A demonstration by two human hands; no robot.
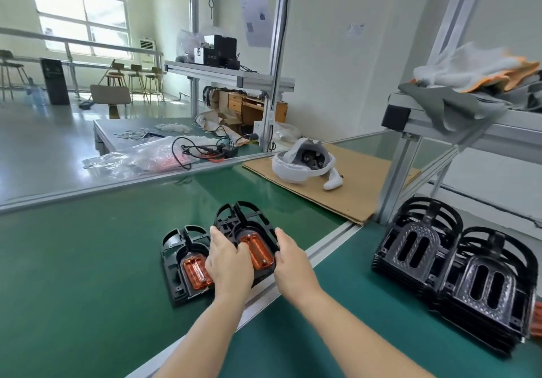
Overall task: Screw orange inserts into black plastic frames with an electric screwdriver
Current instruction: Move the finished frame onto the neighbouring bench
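Two black plastic frames lie side by side on the green mat, each with an orange insert seated in it. My left hand (pixel 227 263) and my right hand (pixel 290 256) hold the right-hand frame (pixel 247 220) by its two sides, the left thumb touching its orange insert (pixel 258 250). That frame sits tilted, its near end hidden behind my hands. The left-hand frame (pixel 176 260) lies flat with its orange insert (pixel 195 270) partly covered by my left hand. No screwdriver is in view.
Two stacks of black frames (pixel 457 272) stand at the right, beside an aluminium post (pixel 393 184). A white headset (pixel 302 162) lies on cardboard (pixel 352 190) further back. An aluminium rail (pixel 325 245) divides the two green mats. Cables and plastic bags (pixel 152 157) lie at the back.
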